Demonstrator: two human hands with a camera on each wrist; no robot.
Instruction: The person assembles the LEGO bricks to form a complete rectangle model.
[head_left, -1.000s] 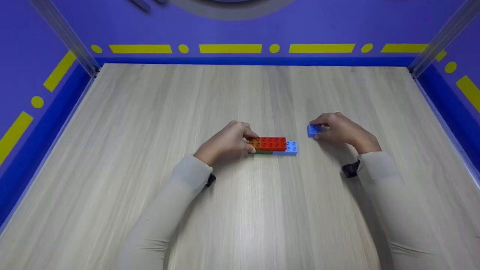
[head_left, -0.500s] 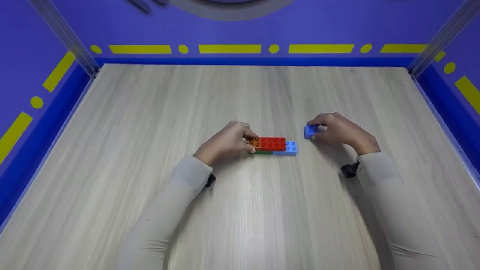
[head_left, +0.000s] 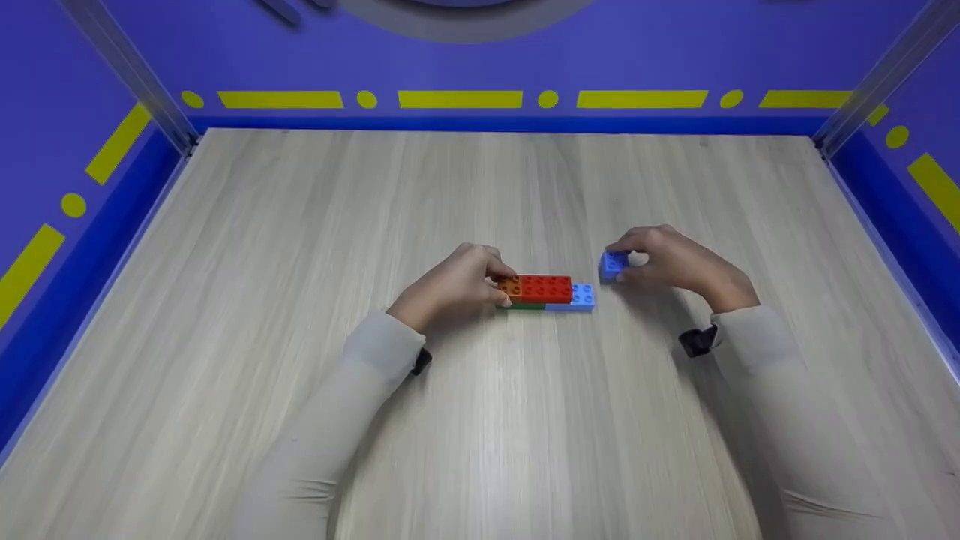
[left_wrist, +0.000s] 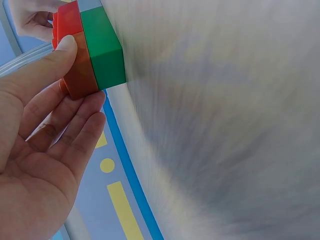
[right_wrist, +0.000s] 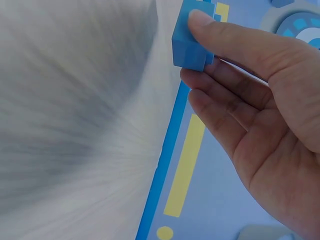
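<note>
My left hand (head_left: 459,283) pinches the left end of a toy brick stack at the middle of the table. Its thumb lies on an orange-brown brick (left_wrist: 80,67) in the left wrist view. Beside that one on the top layer is a red brick (head_left: 546,288). Underneath are a green brick (left_wrist: 102,47) and a light blue brick (head_left: 583,297), whose studs show at the right end. Just right of the stack and slightly farther back, my right hand (head_left: 671,261) holds a blue brick (head_left: 613,264) between thumb and fingers, studs up; its side shows in the right wrist view.
The light wood-grain table (head_left: 480,420) spreads all round the hands. Blue walls with yellow marks (head_left: 460,99) bound it at the back and both sides. Black wrist straps (head_left: 697,341) sit below the sleeves.
My right hand has moved left a little with the blue brick, closer to the stack. The left hand and the stack have stayed in place.
</note>
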